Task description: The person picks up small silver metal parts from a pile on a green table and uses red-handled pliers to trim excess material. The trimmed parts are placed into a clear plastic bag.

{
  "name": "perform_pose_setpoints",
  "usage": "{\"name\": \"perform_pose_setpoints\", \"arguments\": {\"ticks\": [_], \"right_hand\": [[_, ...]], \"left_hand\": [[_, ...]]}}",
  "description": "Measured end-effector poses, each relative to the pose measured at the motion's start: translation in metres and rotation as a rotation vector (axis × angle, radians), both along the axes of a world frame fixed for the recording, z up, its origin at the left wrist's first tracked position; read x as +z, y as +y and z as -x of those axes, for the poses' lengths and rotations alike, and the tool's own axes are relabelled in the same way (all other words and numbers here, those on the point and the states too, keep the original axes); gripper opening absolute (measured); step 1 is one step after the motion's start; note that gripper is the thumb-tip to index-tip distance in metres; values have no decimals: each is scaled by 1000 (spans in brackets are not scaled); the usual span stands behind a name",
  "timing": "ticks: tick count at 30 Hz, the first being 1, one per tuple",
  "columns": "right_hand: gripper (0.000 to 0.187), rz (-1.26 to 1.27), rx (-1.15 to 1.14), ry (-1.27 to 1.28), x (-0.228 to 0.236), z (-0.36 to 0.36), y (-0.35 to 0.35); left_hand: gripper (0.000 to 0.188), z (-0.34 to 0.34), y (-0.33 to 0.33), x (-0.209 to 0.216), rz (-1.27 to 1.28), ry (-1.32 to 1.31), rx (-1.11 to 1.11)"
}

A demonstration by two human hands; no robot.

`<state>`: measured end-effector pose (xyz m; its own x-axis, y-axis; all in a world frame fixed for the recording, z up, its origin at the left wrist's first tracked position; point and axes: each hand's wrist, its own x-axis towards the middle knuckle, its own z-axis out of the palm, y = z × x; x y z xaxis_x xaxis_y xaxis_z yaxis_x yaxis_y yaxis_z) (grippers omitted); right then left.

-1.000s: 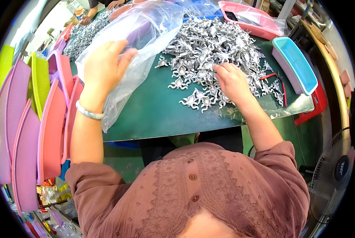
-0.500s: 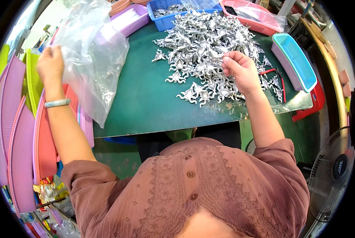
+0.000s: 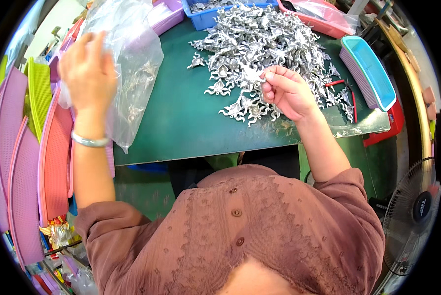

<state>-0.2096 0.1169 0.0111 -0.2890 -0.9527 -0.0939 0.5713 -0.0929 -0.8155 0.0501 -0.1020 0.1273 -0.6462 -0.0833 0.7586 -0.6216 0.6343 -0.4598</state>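
Note:
My right hand (image 3: 290, 93) pinches a small silver metal casting (image 3: 251, 76) with curled arms between thumb and fingertips, just above the near side of a heap of like castings (image 3: 265, 37). My left hand (image 3: 88, 78), a bracelet on its wrist, is blurred by motion. Its fingers look stretched out and apart, over the left side of a large clear plastic bag (image 3: 141, 64). Several castings show through the lower part of the bag, which lies on the green table (image 3: 176, 123). Right of the heap rest red-handled pliers (image 3: 353, 101).
A turquoise basket (image 3: 370, 69) stands at the table's right. Along the back are a blue bin (image 3: 201, 18) of castings, a pink tray (image 3: 324, 28) and a purple basket (image 3: 169, 17). Stacked plastic baskets (image 3: 26, 182) line the left; a fan (image 3: 412, 211) stands at right.
My left hand has come off the bag's upper edge and moved right and nearer the bag's middle, its fingers spreading. My right hand has shifted slightly left with the casting.

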Motion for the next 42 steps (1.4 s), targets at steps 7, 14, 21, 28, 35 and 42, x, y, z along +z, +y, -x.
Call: {"name": "perform_pose_setpoints", "arguments": {"ticks": [7,14,21,28,35,42], "right_hand": [[11,-91,376,323,17,-19,-10],[17,-113,245,476,13,-32,-21],[21,-58,214,373,-3,-36,-13],[19,-51,186,300,-6,-40,-16],[18,-10,192,224,-13,-40,-16],[17,-30,200,188,-15,-42,-19]], "left_hand": [[32,44,105,-79,-1374,-98,-678],[16,49,106,-113,-2454,250,-654],[10,48,113,-125,-2645,766,-792],[12,41,115,-130,-2679,731,-827],[15,37,114,-129,-2702,763,-848],[16,33,110,-131,-2731,757,-850]]}}
